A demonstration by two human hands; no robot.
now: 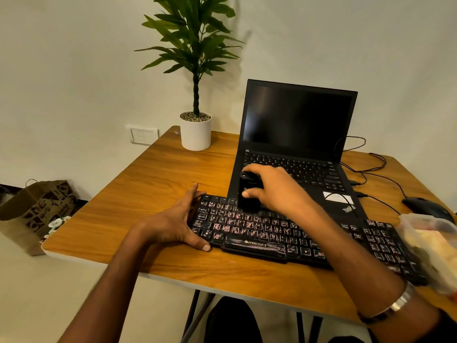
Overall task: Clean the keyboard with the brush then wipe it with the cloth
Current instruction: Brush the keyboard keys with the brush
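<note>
Black plastic fills most of what I work on: one keyboard (284,233) lying slantwise across the wooden bench (148,194), its keys smeared with pinkish dust, and one open laptop (296,144) whose front edge overlaps the keyboard's far rim. My right hand (274,189) is curled closed around one black brush (248,194), held upright with its lower end down on the top rows of keys. My left hand (178,224) lies spread and empty of anything, thumb at the keyboard's near left corner, fingers along its left end, bracing it. One silver bangle (393,305) sits on my right wrist. One potted plant (195,129) stands at the far edge, well apart. On my right, one mouse (425,206) with trailing cables and one clear plastic bag (430,248) crowd the keyboard's right end. Bare wood lies open to the left. One paper bag (37,211) stands on the floor beside the bench.
</note>
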